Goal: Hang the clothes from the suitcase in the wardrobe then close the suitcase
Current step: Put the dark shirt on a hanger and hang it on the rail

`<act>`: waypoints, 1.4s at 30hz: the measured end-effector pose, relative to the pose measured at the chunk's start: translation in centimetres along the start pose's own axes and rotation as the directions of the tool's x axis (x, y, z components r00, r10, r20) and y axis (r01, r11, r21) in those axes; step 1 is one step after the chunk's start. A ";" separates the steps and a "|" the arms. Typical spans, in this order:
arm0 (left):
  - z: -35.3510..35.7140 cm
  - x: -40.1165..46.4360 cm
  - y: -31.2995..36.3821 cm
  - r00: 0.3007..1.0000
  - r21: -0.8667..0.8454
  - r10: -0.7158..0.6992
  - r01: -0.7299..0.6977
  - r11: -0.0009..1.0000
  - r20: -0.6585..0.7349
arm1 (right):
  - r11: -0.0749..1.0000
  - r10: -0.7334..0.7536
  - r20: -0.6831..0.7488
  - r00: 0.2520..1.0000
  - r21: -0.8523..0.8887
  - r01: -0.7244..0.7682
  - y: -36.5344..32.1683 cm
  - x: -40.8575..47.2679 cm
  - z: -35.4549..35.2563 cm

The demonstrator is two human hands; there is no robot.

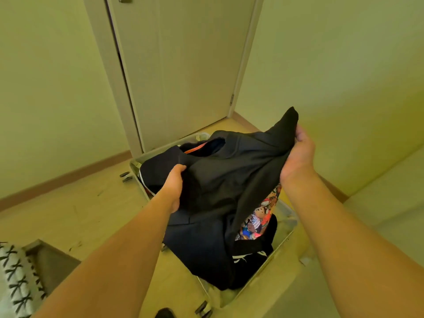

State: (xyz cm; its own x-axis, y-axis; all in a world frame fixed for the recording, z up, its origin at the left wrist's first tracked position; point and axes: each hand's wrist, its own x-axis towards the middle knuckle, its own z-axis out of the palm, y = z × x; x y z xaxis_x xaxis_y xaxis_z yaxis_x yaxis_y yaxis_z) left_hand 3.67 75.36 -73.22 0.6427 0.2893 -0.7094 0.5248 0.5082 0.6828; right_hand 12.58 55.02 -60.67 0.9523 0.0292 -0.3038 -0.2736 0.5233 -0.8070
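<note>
Step in hand: lifting a dark garment (229, 175) out of the open suitcase (284, 244), centre of frame. Left hand (175, 187) grips the cloth's left edge, fingers curled round a fold; right hand (298, 152) pinches a raised corner, right of centre. Advice: lift evenly, find the shoulders, shake it free of the clothes beneath. Cloth is black, matte, limp, draping in soft folds. A colourful printed piece (259, 216) shows underneath.

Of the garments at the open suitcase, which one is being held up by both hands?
The plain black garment: left hand and right hand grip it, while the colourful cartoon-print piece lies in the pale suitcase.
</note>
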 end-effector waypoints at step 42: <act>-36.2 -61.0 3.3 0.345 0.470 0.707 -0.559 0.683 -0.617 | 0.961 0.247 0.717 0.652 -0.267 -0.070 9.2 -53.3 32.3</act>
State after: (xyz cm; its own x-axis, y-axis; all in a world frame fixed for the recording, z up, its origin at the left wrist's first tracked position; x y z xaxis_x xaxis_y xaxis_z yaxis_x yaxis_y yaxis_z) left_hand -54.01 88.72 -34.02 0.2487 0.9598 0.1304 0.2617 -0.1962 0.9450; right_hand -36.33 85.78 -35.49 0.6505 0.7588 -0.0340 -0.3657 0.2736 -0.8896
